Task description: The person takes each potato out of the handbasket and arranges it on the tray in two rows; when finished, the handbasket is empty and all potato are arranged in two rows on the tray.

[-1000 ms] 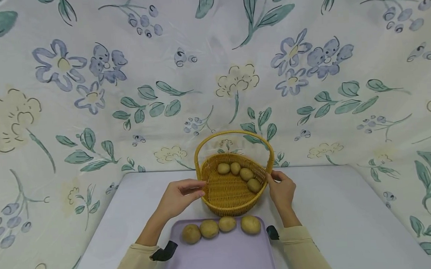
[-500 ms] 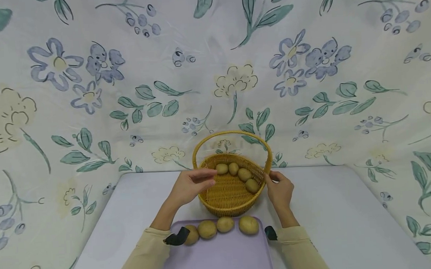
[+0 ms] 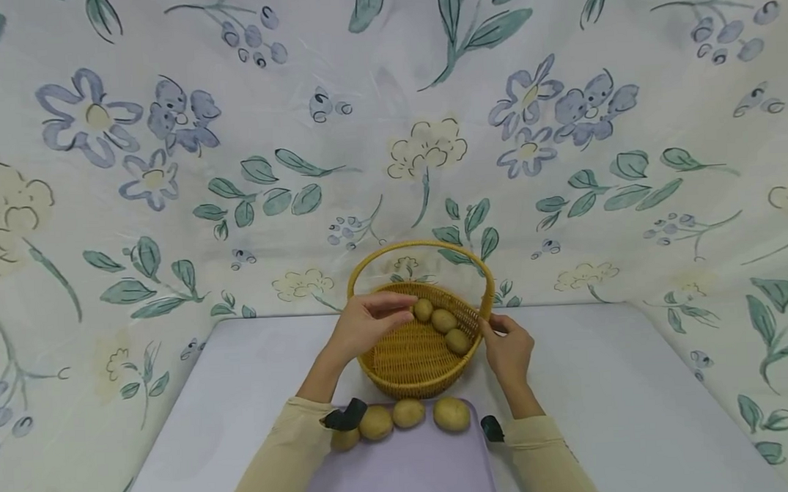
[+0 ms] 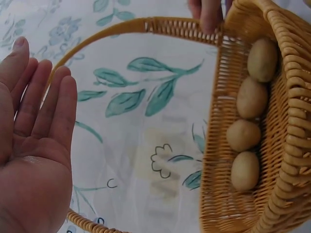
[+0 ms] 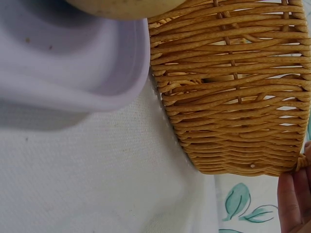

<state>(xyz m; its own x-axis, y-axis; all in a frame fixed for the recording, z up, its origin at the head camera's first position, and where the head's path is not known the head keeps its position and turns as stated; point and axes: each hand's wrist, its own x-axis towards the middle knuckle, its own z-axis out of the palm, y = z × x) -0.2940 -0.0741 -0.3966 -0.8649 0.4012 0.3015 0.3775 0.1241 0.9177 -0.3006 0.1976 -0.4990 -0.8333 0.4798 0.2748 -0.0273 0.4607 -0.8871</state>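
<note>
A tan wicker basket (image 3: 408,386) with a tall arched handle stands behind the tray. Several potatoes (image 3: 444,320) lie in a curved row along its back and right inner wall. My left hand (image 3: 364,324) hovers over the basket's left half, hiding the leftmost potato in the head view. The left wrist view shows that palm (image 4: 36,189) with fingers extended and nothing in them, apart from the potatoes (image 4: 252,98). With thumb and fingers my right hand (image 3: 509,351) grips the basket's right side where the handle meets the rim. Its fingers (image 5: 290,206) show beside the weave in the right wrist view.
In front of the basket lies a lilac tray (image 3: 411,480), with several larger potatoes (image 3: 451,414) lined up along its far edge. The left sleeve and black wrist strap (image 3: 344,415) partly cover the leftmost one. Behind the white table (image 3: 591,384) hangs a floral cloth (image 3: 283,133).
My left hand has moved right and slightly up, from the basket's left rim to over its inside. The right hand keeps its grip on the basket. The whole view has shifted slightly.
</note>
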